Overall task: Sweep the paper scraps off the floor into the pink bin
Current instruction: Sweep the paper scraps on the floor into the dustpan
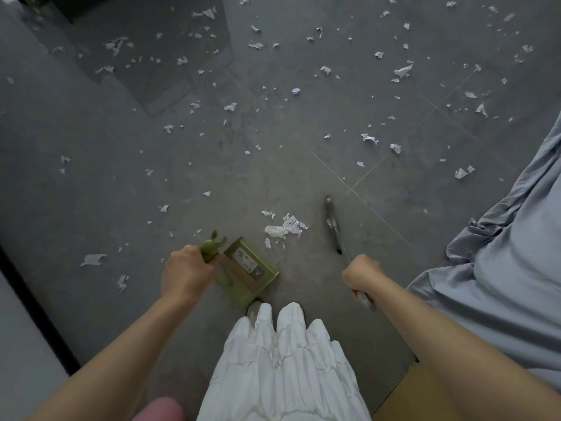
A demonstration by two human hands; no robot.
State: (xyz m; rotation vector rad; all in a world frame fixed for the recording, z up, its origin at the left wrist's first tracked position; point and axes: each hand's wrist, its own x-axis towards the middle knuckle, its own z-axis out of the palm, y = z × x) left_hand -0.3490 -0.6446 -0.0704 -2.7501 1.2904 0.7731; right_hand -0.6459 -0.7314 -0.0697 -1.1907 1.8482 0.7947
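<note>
Cropping at the bottom edge hides most of the pink bin (159, 410). Left hand (185, 271) is clenched around the green dustpan (247, 273) handle; right hand (362, 273) is fisted around the broom (334, 229), its bristles blurred. Paper scraps (287, 227) are heaped between both tools; more are scattered across the grey floor (91, 192) beyond.

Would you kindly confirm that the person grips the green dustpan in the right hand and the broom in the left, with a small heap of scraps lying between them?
Not quite: the hands are swapped. In the head view the left hand grips the green dustpan and the right hand grips the broom. The small heap of scraps does lie between them.
</note>
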